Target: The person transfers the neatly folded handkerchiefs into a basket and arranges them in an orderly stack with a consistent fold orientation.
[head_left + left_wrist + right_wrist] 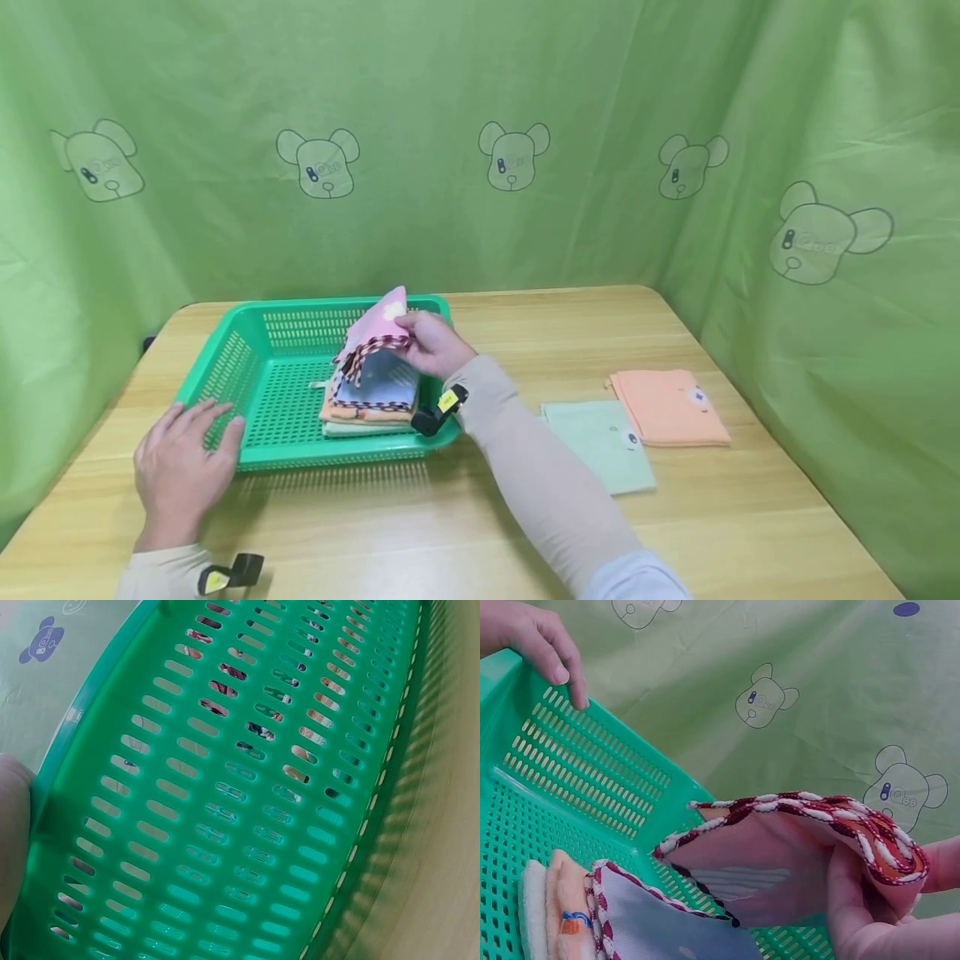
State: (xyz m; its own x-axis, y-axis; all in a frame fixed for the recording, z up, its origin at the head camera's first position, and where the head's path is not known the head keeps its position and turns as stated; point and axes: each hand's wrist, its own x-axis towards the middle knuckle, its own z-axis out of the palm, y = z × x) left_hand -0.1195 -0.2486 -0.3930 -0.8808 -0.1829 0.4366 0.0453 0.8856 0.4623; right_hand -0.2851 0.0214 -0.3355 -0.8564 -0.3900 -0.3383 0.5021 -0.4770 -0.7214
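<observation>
My right hand (435, 343) pinches a folded pink towel (378, 323) with a dark red and white braided edge. It tilts over a stack in the green plastic basket (322, 455). Topmost in that stack lies a blue towel (375, 385) with a similar edge, above an orange towel (337, 412) and a pale green one (360, 429). My left hand (183, 458) grips the basket's near left corner, fingers bent over the rim. In the right wrist view, the pink towel (780, 855) droops open between thumb and fingers.
Right of the basket, a light green folded towel (600, 442) and a peach folded towel (671, 408) lie on the wooden table (420, 542). Green curtains (420, 225) with printed bear faces hang behind and at both sides.
</observation>
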